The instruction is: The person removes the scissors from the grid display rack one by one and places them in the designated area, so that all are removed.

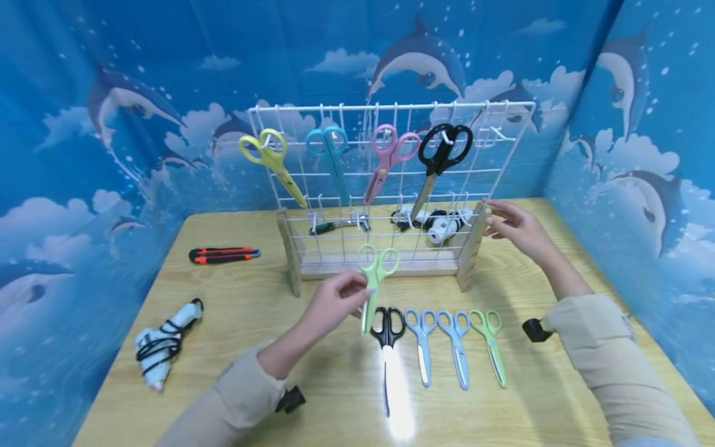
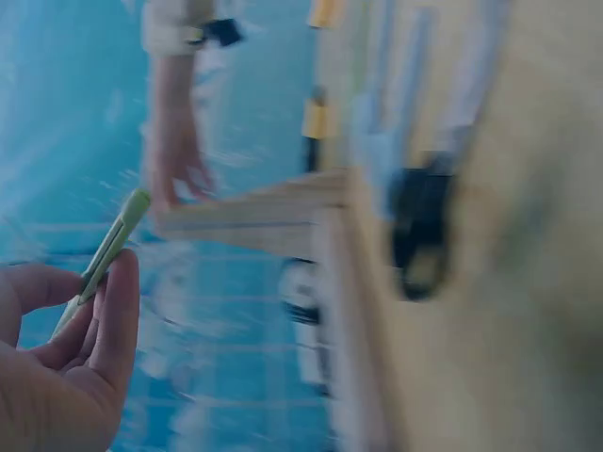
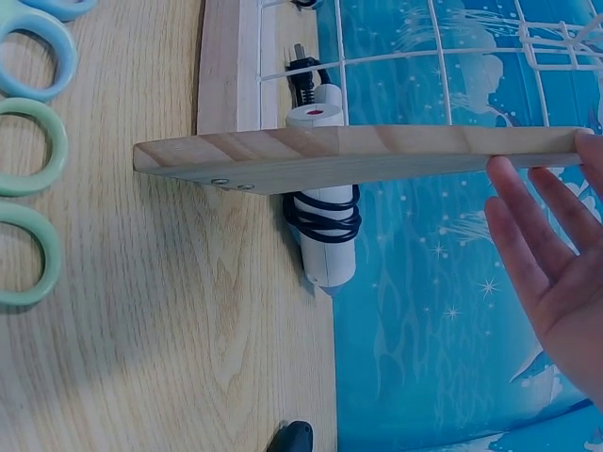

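Note:
My left hand (image 1: 332, 304) pinches a pair of light green scissors (image 1: 375, 282) by the blades, handles upward, before the lower part of a white wire rack (image 1: 391, 107). Seen from the left wrist, thumb and fingers press the green scissors (image 2: 115, 240) from both sides. My right hand (image 1: 516, 226) touches the rack's right wooden side post (image 1: 473, 245), its fingers fairly straight along the post's edge in the right wrist view. On the rack's hooks hang yellow scissors (image 1: 274, 158), teal scissors (image 1: 329, 149), pink scissors (image 1: 385, 158) and black scissors (image 1: 441, 155).
In front of the rack lie black scissors (image 1: 388, 335), two blue scissors (image 1: 422, 341) and another green pair (image 1: 491, 344). Red-and-black utility knives (image 1: 223, 255) and a cord-wrapped pale tool (image 1: 162, 347) lie at left. Behind the rack are a green-handled tool (image 1: 337, 225) and a white corded tool (image 1: 444, 228).

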Tool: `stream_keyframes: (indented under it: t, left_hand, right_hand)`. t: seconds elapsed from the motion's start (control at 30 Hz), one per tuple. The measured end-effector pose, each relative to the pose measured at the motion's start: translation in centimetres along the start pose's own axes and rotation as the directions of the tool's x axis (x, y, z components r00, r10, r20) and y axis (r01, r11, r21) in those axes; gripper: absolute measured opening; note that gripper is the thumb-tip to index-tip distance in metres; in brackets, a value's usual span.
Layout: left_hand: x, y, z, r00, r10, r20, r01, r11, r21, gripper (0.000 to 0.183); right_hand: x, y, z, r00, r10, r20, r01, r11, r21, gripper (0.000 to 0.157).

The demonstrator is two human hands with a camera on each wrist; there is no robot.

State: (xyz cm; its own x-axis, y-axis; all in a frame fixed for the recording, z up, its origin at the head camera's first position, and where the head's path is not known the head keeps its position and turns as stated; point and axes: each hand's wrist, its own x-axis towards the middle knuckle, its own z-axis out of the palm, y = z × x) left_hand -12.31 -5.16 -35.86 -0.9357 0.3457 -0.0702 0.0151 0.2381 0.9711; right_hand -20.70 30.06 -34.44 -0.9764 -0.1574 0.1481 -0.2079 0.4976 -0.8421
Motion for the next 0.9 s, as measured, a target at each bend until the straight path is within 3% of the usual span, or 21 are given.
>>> stream_keyframes:
  t: [0.1, 0.23, 0.43, 0.63, 0.9]
  left_hand:
    - [-0.7, -2.7, -0.7, 0.992, -0.127, -0.017, 0.127, 0.992, -0.007, 0.022]
    - [-1.4, -6.0, -1.1, 0.967, -0.251, -0.035, 0.252, 0.967, 0.039, 0.021]
    - [-2.2, -9.3, -1.1, 0.94, -0.338, -0.036, 0.34, 0.935, 0.1, 0.016]
    - [-2.3, -10.7, -0.6, 0.922, -0.387, 0.007, 0.384, 0.918, 0.102, 0.016]
    - [-2.1, -11.0, 0.5, 0.919, -0.392, 0.038, 0.385, 0.915, 0.117, 0.012]
  right_hand:
    - [0.0, 0.0, 0.0, 1.0, 0.011, 0.012, -0.011, 1.0, -0.005, 0.046]
    - [0.0, 0.0, 0.0, 1.0, 0.017, 0.015, -0.017, 1.0, 0.002, 0.045]
    - [0.0, -0.1, -0.1, 0.999, 0.03, 0.014, -0.031, 0.999, 0.011, 0.046]
    - [0.1, -0.2, -0.1, 0.999, 0.045, 0.015, -0.045, 0.999, 0.003, 0.047]
    - [0.0, -0.3, -0.1, 0.999, 0.04, 0.015, -0.041, 0.999, 0.004, 0.046]
